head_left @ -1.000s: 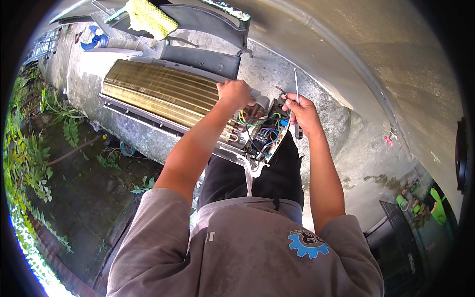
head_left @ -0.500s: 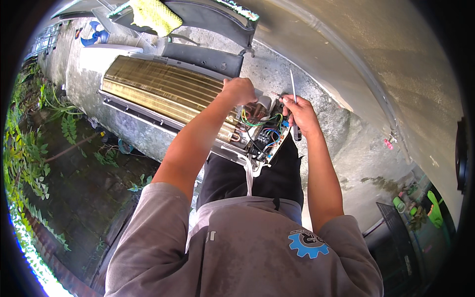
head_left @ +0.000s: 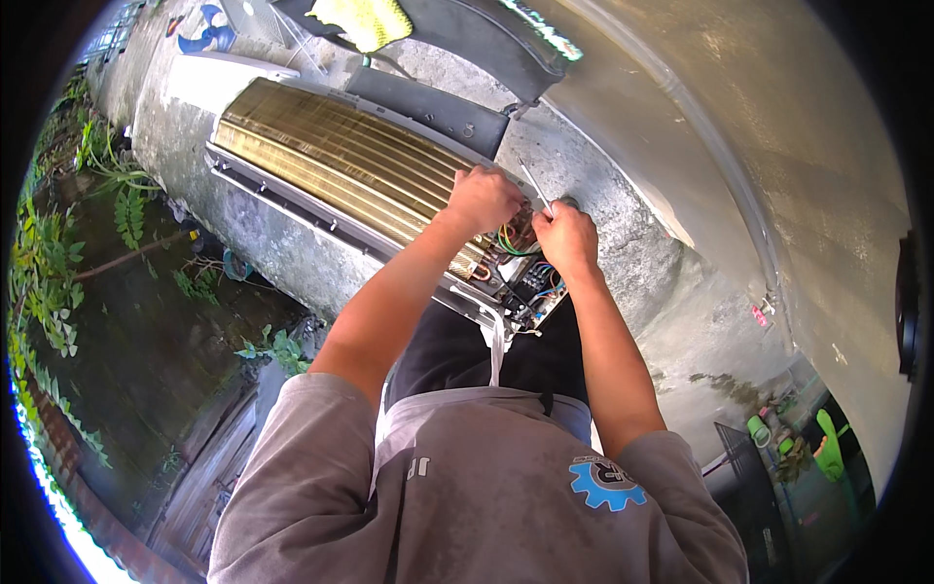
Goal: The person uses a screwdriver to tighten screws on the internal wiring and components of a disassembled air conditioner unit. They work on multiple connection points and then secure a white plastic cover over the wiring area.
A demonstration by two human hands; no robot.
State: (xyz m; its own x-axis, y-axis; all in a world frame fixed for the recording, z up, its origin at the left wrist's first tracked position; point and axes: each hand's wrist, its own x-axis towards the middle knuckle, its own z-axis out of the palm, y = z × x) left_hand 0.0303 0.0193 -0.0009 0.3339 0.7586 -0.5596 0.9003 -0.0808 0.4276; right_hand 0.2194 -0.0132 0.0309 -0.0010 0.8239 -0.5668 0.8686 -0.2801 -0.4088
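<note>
An opened air conditioner indoor unit lies across my lap, with a gold finned coil (head_left: 331,161) along its length. At its right end sit an exposed wiring box (head_left: 535,282), green and yellow wires (head_left: 508,241) and copper pipe bends (head_left: 479,273). My left hand (head_left: 484,200) is at the coil's right end, fingers curled downward; anything in them is hidden. Close by on the right, my right hand (head_left: 567,238) is closed around a screwdriver (head_left: 536,187), its shaft slanting up and left. A white strap (head_left: 497,350) hangs from the unit's near edge.
Beyond the unit stands a black chair (head_left: 428,102) with a yellow cloth (head_left: 365,21) over it. A white panel (head_left: 219,78) and a blue fan blade (head_left: 207,34) lie at the far left. A wall with a pipe (head_left: 720,156) runs along the right. Plants (head_left: 49,282) grow at left.
My right hand has moved left toward my left hand, and the screwdriver now tilts leftward. The left hand has shifted slightly right and down. The whole view has turned a little.
</note>
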